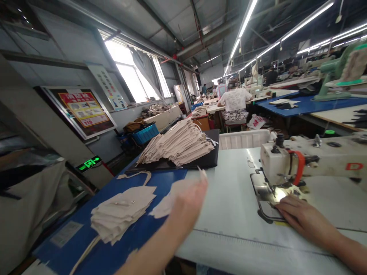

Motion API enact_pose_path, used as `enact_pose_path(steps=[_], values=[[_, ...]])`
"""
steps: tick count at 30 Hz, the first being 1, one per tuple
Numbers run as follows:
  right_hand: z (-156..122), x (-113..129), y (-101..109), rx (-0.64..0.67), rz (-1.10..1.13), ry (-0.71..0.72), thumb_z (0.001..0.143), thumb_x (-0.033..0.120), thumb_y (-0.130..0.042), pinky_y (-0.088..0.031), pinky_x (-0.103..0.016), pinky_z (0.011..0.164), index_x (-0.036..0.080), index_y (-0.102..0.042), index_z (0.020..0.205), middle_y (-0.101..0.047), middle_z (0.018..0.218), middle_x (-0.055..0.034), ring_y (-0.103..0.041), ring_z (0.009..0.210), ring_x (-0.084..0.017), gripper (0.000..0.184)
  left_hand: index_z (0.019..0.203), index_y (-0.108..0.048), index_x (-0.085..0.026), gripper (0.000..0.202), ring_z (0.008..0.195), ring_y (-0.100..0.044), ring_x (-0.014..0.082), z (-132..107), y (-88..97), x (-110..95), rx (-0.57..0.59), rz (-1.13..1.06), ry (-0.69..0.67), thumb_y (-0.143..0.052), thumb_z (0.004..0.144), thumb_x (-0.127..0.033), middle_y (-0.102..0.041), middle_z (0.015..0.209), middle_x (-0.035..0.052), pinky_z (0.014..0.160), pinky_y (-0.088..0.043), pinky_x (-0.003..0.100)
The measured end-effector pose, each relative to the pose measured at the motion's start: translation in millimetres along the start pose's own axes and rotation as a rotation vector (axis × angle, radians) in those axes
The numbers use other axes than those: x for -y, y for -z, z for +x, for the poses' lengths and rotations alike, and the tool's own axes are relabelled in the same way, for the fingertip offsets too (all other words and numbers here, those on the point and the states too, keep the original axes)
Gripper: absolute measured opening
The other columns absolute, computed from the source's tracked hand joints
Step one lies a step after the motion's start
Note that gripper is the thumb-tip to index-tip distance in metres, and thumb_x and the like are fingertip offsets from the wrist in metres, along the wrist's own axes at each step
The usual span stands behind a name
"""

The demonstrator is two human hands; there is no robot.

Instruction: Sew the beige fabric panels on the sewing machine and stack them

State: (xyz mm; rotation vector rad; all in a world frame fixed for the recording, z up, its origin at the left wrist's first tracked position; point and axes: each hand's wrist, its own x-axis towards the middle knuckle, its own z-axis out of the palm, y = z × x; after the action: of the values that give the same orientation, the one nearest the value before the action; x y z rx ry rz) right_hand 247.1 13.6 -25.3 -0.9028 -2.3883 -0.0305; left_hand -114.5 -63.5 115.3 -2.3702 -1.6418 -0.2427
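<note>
My left hand (190, 196) is raised over the table's middle, its fingers smeared by motion. Behind and beside it a pale cloth piece (164, 202) lies on the blue board; whether the hand touches it I cannot tell. Left of that is a small stack of beige cloth pieces (122, 210), with a small metallic-looking object on top. My right hand (299, 215) rests low on the bed of a white sewing machine (276, 162), fingers laid toward the lit needle area. Nothing held shows there; the fingertips are partly hidden.
A large bundle of beige cloth pieces (179, 143) sits on a black board (213, 149) at the back. Beige strips (86, 254) trail over the blue board (64, 259). A white crate (243, 139) stands behind the table. Another person (235, 99) sits farther off.
</note>
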Motion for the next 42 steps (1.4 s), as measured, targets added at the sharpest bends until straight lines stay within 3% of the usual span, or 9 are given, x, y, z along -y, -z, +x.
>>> enact_pose_path(steps=[5, 10, 14, 17, 21, 26, 30, 35, 42], values=[[2.5, 3.9, 6.2, 0.043, 0.007, -0.038, 0.098, 0.027, -0.041, -0.056, -0.034, 0.078, 0.020, -0.071, 0.099, -0.072, 0.097, -0.0092, -0.066, 0.087, -0.022, 0.031, 0.099, -0.063, -0.016, 0.016, 0.082, -0.066, 0.0214, 3.2, -92.8, -120.0, 0.181, -0.109, -0.307, -0.050, 0.090, -0.017, -0.068, 0.086, 0.0098, 0.073, -0.055, 0.031], [9.4, 20.9, 18.9, 0.077, 0.104, -0.090, 0.098, 0.028, -0.040, -0.056, -0.036, 0.077, 0.021, -0.072, 0.095, -0.071, 0.093, -0.0098, -0.066, 0.085, -0.022, 0.032, 0.112, -0.062, -0.016, 0.025, 0.104, -0.063, 0.0228, -0.2, -111.3, -141.5, 0.100, -0.245, -0.354, -0.051, 0.091, -0.023, -0.066, 0.115, 0.0145, 0.092, -0.051, 0.034], [9.9, 61.0, 20.6, 0.132, 0.189, -0.116, 0.098, 0.027, -0.042, -0.055, -0.037, 0.091, 0.022, -0.069, 0.113, -0.069, 0.114, -0.0114, -0.065, 0.104, -0.023, 0.031, 0.129, -0.055, -0.014, 0.041, 0.124, -0.055, 0.0216, -6.0, -104.8, -121.7, 0.066, -0.303, -0.190, -0.047, 0.089, -0.012, -0.050, 0.144, 0.0153, 0.100, -0.048, 0.030], [1.4, 82.3, 4.2, 0.204, 0.173, -0.093, 0.096, 0.029, -0.049, -0.053, -0.038, 0.097, 0.023, -0.067, 0.121, -0.067, 0.124, -0.0102, -0.064, 0.112, -0.025, 0.032, 0.136, -0.051, -0.017, 0.042, 0.141, -0.037, 0.0256, -9.1, -107.1, -107.0, 0.035, -0.265, -0.093, -0.045, 0.095, -0.021, -0.042, 0.152, 0.0134, 0.110, -0.040, 0.041], [-8.3, 74.8, -20.7, 0.180, 0.076, -0.040, 0.096, 0.026, -0.048, -0.051, -0.042, 0.101, 0.023, -0.060, 0.132, -0.060, 0.135, -0.0109, -0.060, 0.121, -0.027, 0.038, 0.137, -0.053, -0.021, 0.049, 0.135, -0.045, 0.0291, -12.3, -115.1, -99.0, 0.086, -0.266, 0.024, -0.053, 0.093, -0.043, -0.050, 0.145, 0.0145, 0.107, -0.043, 0.048], [-8.7, 53.1, -21.6, 0.191, -0.035, 0.018, 0.095, 0.017, -0.043, -0.052, -0.041, 0.100, 0.021, -0.059, 0.132, -0.059, 0.137, -0.0117, -0.058, 0.124, -0.026, 0.041, 0.132, -0.059, -0.021, 0.044, 0.132, -0.047, 0.0300, -12.0, -107.2, -82.7, 0.043, -0.274, 0.089, -0.055, 0.092, -0.040, -0.049, 0.145, 0.0148, 0.105, -0.044, 0.047], [-16.5, 55.0, -20.9, 0.135, -0.132, 0.038, 0.097, 0.022, -0.041, -0.054, -0.042, 0.096, 0.020, -0.059, 0.133, -0.061, 0.134, -0.0126, -0.061, 0.119, -0.027, 0.040, 0.130, -0.059, -0.015, 0.040, 0.133, -0.046, 0.0287, -16.4, -87.9, -11.8, -0.019, -0.236, 0.222, -0.047, 0.093, -0.026, -0.052, 0.143, 0.0146, 0.111, -0.038, 0.048], [-23.2, 61.2, -28.2, 0.065, -0.130, -0.040, 0.100, 0.028, -0.036, -0.054, -0.044, 0.094, 0.021, -0.062, 0.129, -0.061, 0.133, -0.0132, -0.062, 0.118, -0.028, 0.040, 0.115, -0.066, -0.018, 0.037, 0.119, -0.056, 0.0253, -39.4, -67.6, 93.9, -0.036, -0.230, 0.587, -0.039, 0.094, -0.032, -0.067, 0.120, 0.0083, 0.109, -0.040, 0.040], [-21.4, 62.7, -25.1, 0.091, -0.106, -0.071, 0.102, 0.034, -0.037, -0.055, -0.044, 0.094, 0.021, -0.062, 0.130, -0.060, 0.135, -0.0122, -0.061, 0.119, -0.028, 0.040, 0.093, -0.070, -0.018, 0.036, 0.095, -0.063, 0.0255, -58.7, -79.1, 126.2, -0.015, -0.216, 0.647, -0.038, 0.091, -0.034, -0.070, 0.099, 0.0102, 0.094, -0.050, 0.037]])
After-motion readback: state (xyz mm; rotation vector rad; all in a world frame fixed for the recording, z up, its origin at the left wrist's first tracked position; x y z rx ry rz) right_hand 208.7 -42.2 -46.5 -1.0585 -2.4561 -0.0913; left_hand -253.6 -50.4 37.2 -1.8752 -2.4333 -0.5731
